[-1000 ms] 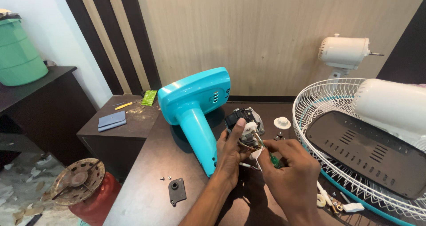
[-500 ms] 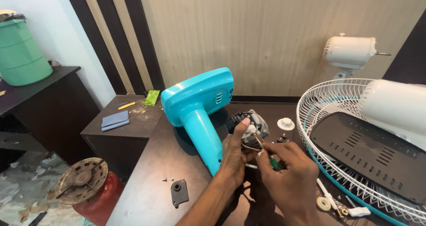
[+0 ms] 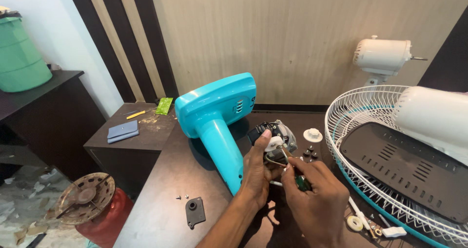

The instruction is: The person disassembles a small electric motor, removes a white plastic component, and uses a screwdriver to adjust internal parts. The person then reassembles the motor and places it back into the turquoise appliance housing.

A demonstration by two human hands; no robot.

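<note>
My left hand grips a small fan motor with black and metal parts, thumb pressed on its white piece. My right hand holds a green-handled screwdriver whose tip meets the motor's wiring. A turquoise fan housing with its neck lies on the dark brown table just left of my hands.
A white wire fan guard with a dark panel and white part lies at right. A white knob, small black parts, a black plate and screws dot the table. A white fan motor stands behind. Low cabinet, green bucket, rusty disc at left.
The view has shifted slightly. My hands stay on the motor, with the screwdriver tip moved in closer to the wiring.
</note>
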